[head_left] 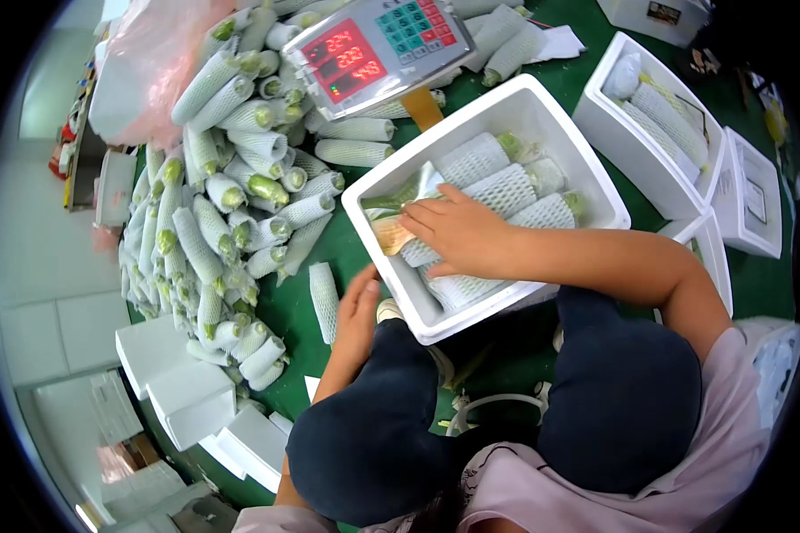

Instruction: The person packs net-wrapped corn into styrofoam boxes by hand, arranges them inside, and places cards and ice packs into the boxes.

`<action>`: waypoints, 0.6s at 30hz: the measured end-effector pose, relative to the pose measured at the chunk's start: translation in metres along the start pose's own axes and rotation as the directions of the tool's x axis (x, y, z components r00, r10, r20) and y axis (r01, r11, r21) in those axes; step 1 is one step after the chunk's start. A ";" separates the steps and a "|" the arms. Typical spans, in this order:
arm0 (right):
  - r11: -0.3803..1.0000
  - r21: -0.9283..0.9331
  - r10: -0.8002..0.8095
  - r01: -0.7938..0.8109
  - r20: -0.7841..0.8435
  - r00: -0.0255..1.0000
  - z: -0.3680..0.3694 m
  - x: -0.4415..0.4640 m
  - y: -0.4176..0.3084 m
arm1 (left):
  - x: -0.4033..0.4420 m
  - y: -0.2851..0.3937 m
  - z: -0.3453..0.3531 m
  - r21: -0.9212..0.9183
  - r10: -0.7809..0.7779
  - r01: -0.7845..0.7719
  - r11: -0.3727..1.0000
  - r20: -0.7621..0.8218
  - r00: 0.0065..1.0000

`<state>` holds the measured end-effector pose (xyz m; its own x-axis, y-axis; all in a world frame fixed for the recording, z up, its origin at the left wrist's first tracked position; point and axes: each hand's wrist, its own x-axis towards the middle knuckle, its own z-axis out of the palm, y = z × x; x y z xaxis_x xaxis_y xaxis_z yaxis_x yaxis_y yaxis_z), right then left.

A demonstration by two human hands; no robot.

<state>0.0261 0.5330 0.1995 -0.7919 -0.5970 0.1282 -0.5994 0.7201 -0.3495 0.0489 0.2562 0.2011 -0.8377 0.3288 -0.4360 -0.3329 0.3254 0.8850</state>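
A white foam box (587, 147) tilts between the knees, holding several green-ended vegetables, apparently ears of corn, in white foam net sleeves (498, 191). My right hand (458, 231) reaches into it, palm down with fingers stretched out. Those fingers lie over a shiny green and gold packet (389, 229) at the box's left end; part of the packet is hidden under them. My left hand (360, 306) is beside the outer left wall of the box, its fingers extended and holding nothing visible. Just left of that hand, one sleeved vegetable (324, 302) lies on the green surface.
Beyond the box stands a scale display (378, 53) with red digits. A large heap of sleeved vegetables (231, 178) spreads to the left, below a pink plastic bag (151, 67). White foam lids (182, 382) are stacked lower left. Another filled foam box (600, 115) stands right.
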 end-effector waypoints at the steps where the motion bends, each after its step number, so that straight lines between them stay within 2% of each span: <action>1: 0.999 0.037 0.030 -0.032 0.046 0.998 -0.002 0.001 -0.001 | 0.006 -0.001 0.001 0.137 0.139 -0.114 0.984 -0.189 0.972; 2: 0.997 0.073 0.021 -0.015 -0.069 0.997 -0.004 0.002 -0.003 | 0.012 0.008 0.000 0.259 0.335 -0.265 0.929 -0.278 0.900; 4: 0.994 0.110 0.007 0.027 -0.298 0.955 -0.015 0.001 -0.002 | 0.019 0.041 0.014 0.336 0.564 -0.468 0.818 -0.306 0.767; 6: 0.996 0.085 0.008 0.030 -0.418 0.909 -0.044 -0.014 -0.002 | 0.024 0.066 0.022 0.384 0.713 -0.621 0.684 -0.172 0.679; 7: 0.997 0.072 0.006 0.031 -0.469 0.883 -0.056 -0.024 -0.003 | 0.024 0.078 0.023 0.465 0.753 -0.639 0.612 -0.097 0.651; 8: 0.960 0.278 0.171 -0.038 -0.475 0.863 -0.063 -0.042 0.000 | 0.027 0.083 0.022 0.533 0.784 -0.657 0.533 -0.019 0.620; 10: 0.763 0.626 0.496 -0.160 -0.409 0.766 -0.084 -0.099 0.007 | 0.029 0.089 0.026 0.581 0.679 -0.606 0.543 0.121 0.724; 11: 0.734 0.642 0.604 -0.221 -0.470 0.644 -0.081 -0.133 0.013 | 0.026 0.094 0.042 0.566 0.575 -0.537 0.626 0.132 0.808; 12: 0.699 0.656 0.694 -0.286 -0.526 0.491 -0.068 -0.171 0.019 | 0.028 0.084 0.049 0.731 0.536 -0.483 0.481 0.191 0.823; 13: 0.624 0.707 0.779 -0.334 -0.526 0.343 -0.055 -0.215 0.017 | 0.031 0.073 0.055 0.803 0.456 -0.438 0.404 0.238 0.857; 14: 0.500 0.772 0.866 -0.394 -0.436 0.244 -0.052 -0.262 0.008 | 0.042 0.066 0.059 0.867 0.412 -0.439 0.237 0.319 0.854; 15: 0.438 0.780 0.894 -0.448 -0.431 0.124 -0.058 -0.307 -0.010 | 0.052 0.062 0.063 0.854 0.369 -0.455 0.253 0.350 0.861; 16: 0.377 0.793 0.905 -0.478 -0.425 0.009 -0.067 -0.348 -0.029 | 0.064 0.056 0.065 0.843 0.441 -0.485 0.233 0.353 0.825; 17: 0.380 0.706 0.849 -0.598 -0.522 -0.077 -0.080 -0.394 -0.045 | 0.083 0.058 0.065 0.851 0.312 -0.451 0.269 0.366 0.877; 18: 0.396 0.582 0.725 -0.710 -0.673 -0.147 -0.091 -0.442 -0.057 | 0.094 0.066 0.063 0.878 0.175 -0.389 0.279 0.352 0.919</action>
<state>0.3997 0.7884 0.2471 -0.3962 0.8480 0.3521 0.3927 0.5031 -0.7699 -0.0244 0.3640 0.2080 -0.6760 0.6714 -0.3037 0.6134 0.7411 0.2730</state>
